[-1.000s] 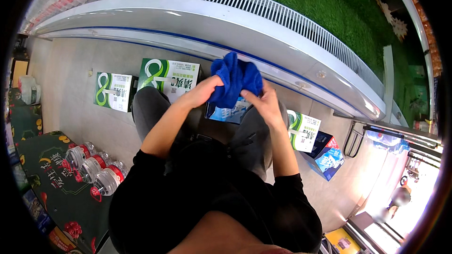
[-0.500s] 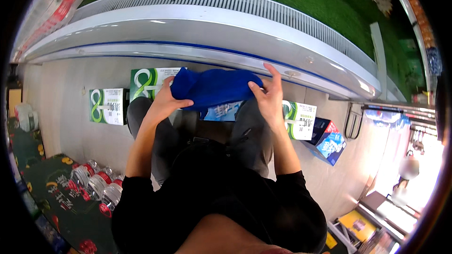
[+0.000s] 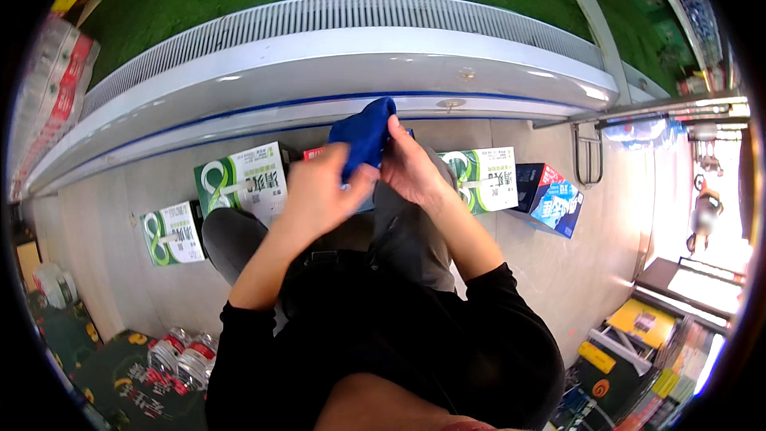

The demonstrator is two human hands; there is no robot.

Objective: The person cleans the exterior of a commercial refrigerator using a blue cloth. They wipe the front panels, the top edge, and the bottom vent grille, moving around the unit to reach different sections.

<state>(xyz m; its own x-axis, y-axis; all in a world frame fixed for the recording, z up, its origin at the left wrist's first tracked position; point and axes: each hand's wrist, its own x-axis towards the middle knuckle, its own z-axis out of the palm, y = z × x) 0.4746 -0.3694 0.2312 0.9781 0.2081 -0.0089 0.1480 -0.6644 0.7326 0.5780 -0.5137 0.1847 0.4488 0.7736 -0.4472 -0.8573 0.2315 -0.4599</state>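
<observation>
Blue cloth [image 3: 361, 134], bunched into a folded wad, sits between the two hands, raised above the floor [image 3: 594, 251] and just short of the white case edge [image 3: 343, 42] that curves past the fingertips. Right hand [image 3: 413, 172]: fingers closed on the wad's right-hand edge, one fingertip laid along its upper side. Left hand [image 3: 325, 195]: blurred, fingers over the lower left of the cloth; cannot tell whether they pinch it or only brush it. Main risk, as I judge it: the fold slumps open on the left, since soft fabric has no stiffness of its own and only the right-hand hold reads as sure. If the right fingers slackened while the left ones had no real purchase, the wad would likely drop toward the knees, or onto the partly hidden box [image 3: 313, 154] with a red corner showing beside the left fingers. Second risk: a loose corner trailing beyond the fingertips and catching along the case's lower edge, were the hands to reach farther out. Lower down, knees and cartons crowd the space: green-and-white box [image 3: 242, 183] left of the left fingers, another green-and-white carton [image 3: 482, 179] right of the right hand, blue box [image 3: 556, 201] farther right. Shifting a leg for balance could nudge the nearer ones, the left knee overlapping one in view.
</observation>
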